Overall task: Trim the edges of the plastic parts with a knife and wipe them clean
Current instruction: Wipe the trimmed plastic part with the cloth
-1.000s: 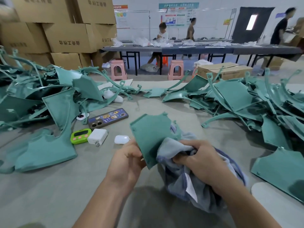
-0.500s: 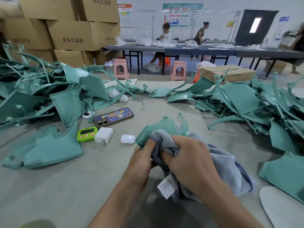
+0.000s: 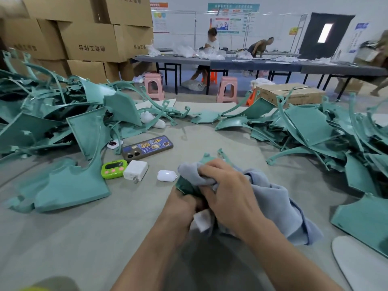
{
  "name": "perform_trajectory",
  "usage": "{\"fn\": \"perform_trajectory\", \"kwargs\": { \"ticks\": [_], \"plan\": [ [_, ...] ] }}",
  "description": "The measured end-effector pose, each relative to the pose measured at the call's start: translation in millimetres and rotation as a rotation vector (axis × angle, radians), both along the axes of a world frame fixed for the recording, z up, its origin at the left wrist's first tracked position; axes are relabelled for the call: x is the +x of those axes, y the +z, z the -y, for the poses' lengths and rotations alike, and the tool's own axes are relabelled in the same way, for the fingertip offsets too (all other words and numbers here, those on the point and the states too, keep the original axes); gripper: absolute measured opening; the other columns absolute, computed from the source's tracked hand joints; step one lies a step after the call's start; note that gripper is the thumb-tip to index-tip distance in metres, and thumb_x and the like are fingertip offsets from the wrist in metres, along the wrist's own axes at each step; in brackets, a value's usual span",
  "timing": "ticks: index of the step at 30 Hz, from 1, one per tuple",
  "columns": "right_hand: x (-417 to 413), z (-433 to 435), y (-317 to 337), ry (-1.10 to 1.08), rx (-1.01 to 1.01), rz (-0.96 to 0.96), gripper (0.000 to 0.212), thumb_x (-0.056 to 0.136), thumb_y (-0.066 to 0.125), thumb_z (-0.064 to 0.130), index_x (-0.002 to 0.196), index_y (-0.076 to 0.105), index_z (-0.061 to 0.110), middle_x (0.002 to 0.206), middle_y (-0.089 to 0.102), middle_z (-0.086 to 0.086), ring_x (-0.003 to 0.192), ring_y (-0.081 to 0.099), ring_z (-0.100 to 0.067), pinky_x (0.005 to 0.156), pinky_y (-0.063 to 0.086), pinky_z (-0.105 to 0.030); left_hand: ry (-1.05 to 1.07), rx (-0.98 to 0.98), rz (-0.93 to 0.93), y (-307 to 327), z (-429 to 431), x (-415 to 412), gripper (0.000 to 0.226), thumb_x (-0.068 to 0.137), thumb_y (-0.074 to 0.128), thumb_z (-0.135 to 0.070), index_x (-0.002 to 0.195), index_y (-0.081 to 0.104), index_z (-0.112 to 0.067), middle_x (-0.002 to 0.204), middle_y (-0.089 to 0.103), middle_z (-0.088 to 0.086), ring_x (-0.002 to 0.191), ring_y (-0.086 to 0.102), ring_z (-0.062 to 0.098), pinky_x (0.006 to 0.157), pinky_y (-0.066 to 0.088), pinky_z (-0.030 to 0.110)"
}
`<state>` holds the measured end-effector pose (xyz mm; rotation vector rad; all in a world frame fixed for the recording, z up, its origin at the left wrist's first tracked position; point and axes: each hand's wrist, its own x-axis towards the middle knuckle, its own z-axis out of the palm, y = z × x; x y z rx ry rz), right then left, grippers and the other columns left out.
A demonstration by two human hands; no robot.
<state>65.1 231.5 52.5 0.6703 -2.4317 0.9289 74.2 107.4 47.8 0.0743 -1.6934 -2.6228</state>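
The right grip [image 3: 228, 192] is curled tight round a bunched grey-blue cloth [image 3: 273, 198], pressing it onto a flat teal plastic part [image 3: 185, 186]. The left grip [image 3: 180, 204] clasps that part by its near edge, just above the grey bench [image 3: 84, 238]. This looks like the wiping step. Next, the cloth likely needs drawing over the uncovered far edge before the part joins the heap of teal plastic parts [image 3: 315, 131] to the right.

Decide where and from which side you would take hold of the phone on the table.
Probably from above, with the grip across its narrow width toward the end away from the lenses: the phone lies flat, back up, long edges bare there, while the green timer and white charger crowd the lens end.
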Motion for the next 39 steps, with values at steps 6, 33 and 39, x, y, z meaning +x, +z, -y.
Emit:
{"fn": "perform_trajectory", "kwargs": {
  "ticks": [6,33,39],
  "plan": [
    [-17.0,-11.5,3.9,-0.313,0.03,0.182,0.008,0.091,0.056,0.019,0.087,0.052,0.025,0.092,0.053,0.005,0.083,0.054,-0.025,0.072,0.038,-0.039,0.046,-0.067,0.049,-11.7,13.7,-3.0,0.046,0.039,0.051,0.013,0.085,0.055,0.01,0.074,0.052,0.017,0.069,0.048,0.027,0.061,0.038,0.036],
    [-28.6,-59.0,5.9,-0.007,0.187,0.024,0.016,0.08,0.057,0.028,0.091,0.069,0.024,0.086,0.069,0.009,0.078,0.062,-0.011,0.07,0.051,-0.034,0.357,0.132,0.386,-22.0,45.2,-15.1,0.048,0.042,0.032,0.006,0.082,0.056,-0.004,0.079,0.056,0.011,0.062,0.053,0.031,0.057,0.04,0.026],
    [-48.1,-104.8,15.9,-0.675,0.041,0.376,0.011,0.092,0.058,0.031,0.09,0.064,0.022,0.084,0.067,-0.006,0.079,0.057,-0.033,0.065,0.042,-0.035,0.291,0.441,0.248,-12.8,47.1,-9.9,0.075,0.047,0.023,0.01,0.101,0.072,-0.009,0.113,0.076,0.001,0.093,0.074,0.03,0.088,0.055,0.041]
  ]
}}
